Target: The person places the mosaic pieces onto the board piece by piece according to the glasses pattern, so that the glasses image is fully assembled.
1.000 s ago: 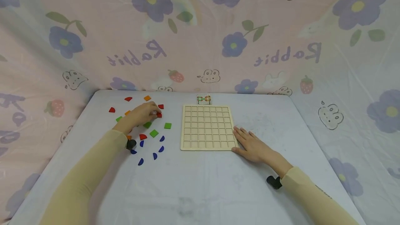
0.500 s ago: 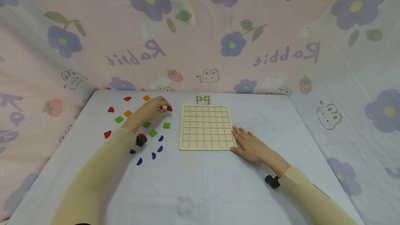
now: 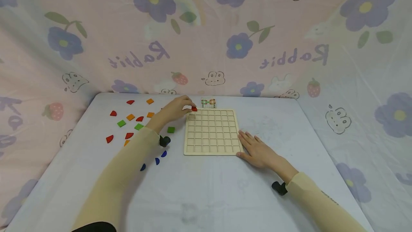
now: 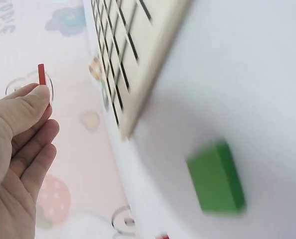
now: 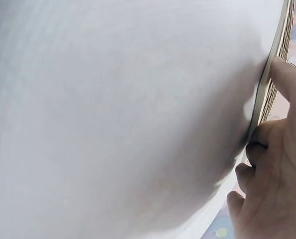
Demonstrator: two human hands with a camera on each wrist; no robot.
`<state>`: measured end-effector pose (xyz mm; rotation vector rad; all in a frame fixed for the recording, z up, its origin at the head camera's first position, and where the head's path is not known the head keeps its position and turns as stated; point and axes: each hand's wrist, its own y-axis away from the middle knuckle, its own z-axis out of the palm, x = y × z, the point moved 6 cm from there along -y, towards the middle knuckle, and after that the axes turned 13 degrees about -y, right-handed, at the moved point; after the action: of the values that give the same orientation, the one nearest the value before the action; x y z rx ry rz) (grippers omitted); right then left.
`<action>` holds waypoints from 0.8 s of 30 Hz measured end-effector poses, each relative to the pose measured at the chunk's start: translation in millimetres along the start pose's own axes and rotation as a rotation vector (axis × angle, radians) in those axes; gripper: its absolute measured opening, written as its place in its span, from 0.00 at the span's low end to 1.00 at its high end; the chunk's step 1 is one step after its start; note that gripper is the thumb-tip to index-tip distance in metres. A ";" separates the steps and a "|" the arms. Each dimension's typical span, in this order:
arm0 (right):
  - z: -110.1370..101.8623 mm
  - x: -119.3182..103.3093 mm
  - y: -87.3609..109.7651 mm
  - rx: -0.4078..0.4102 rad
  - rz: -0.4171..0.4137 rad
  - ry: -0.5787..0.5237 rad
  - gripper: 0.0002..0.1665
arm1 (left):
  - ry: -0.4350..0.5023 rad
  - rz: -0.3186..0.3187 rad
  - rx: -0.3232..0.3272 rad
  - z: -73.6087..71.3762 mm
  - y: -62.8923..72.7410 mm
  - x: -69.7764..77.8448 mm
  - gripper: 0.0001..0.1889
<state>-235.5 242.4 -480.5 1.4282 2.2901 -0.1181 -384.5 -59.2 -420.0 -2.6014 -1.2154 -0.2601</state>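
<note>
Left grip (image 3: 175, 110) pinching red piece (image 4: 42, 74), thin, flat

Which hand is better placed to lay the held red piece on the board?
Probably the left hand: it pinches the red piece near the far left corner of the board. The right hand rests at its right edge, holding no visible piece.

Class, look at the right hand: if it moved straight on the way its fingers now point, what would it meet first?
The wooden grid board. The right hand points at the board's right edge and seems to touch it, though exact contact is hard to judge.
</note>
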 end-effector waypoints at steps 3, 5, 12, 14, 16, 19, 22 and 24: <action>0.3 1.4 0.6 -0.001 0.007 0.008 0.48 | 0.012 0.018 -0.004 2.9 -11.9 11.4 0.15; 0.2 2.0 0.8 -0.002 0.007 0.010 0.48 | 0.018 0.036 -0.001 4.9 -20.0 18.3 0.14; -0.5 1.2 0.7 0.000 0.001 0.006 0.48 | 0.035 0.082 -0.015 16.0 -43.5 42.3 0.15; -0.3 0.8 0.2 0.003 -0.006 0.005 0.47 | 0.046 0.092 -0.023 19.9 -49.7 48.9 0.15; 0.0 0.6 -0.1 0.003 -0.008 0.009 0.47 | 0.049 0.103 -0.029 24.9 -56.0 55.3 0.15; 0.1 0.5 -0.3 0.005 -0.009 0.016 0.47 | 0.068 0.105 -0.046 34.0 -64.7 64.5 0.15; -0.4 0.4 -0.1 0.003 -0.003 0.013 0.48 | 0.080 0.101 -0.060 44.5 -72.6 73.2 0.14; -0.6 0.6 0.1 0.001 0.003 0.008 0.48 | 0.075 0.097 -0.068 50.9 -77.3 79.1 0.14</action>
<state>-235.8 243.1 -480.2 1.4346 2.2945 -0.1126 -391.3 61.4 -435.2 -2.6732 -1.0705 -0.3828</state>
